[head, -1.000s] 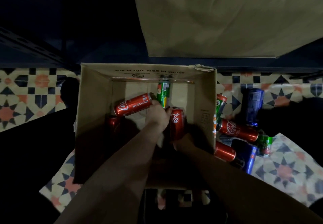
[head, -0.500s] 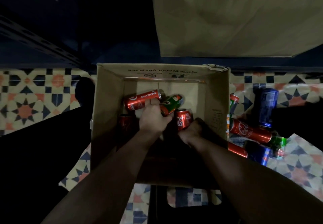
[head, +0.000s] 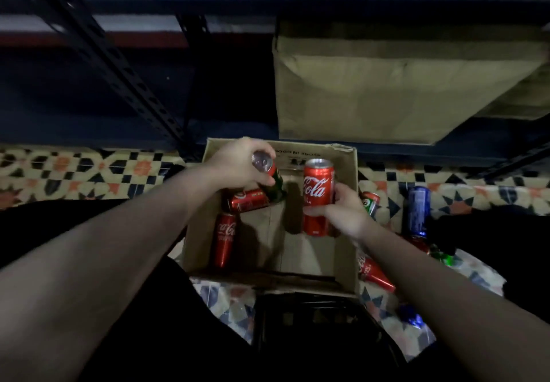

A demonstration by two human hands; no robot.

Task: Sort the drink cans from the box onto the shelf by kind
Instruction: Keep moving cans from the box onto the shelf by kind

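Above the open cardboard box (head: 345, 250), the right hand (head: 342, 212) is gripping an upright red cola can (head: 318, 197), top rim up, while the left hand (head: 238, 162) is clasping a green can (head: 269, 180) tilted, lid toward the camera. Two red cans (head: 223, 243) are lying inside.

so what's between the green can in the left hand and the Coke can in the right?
Nothing: head view shows only bare box wall between green can and Coke can.
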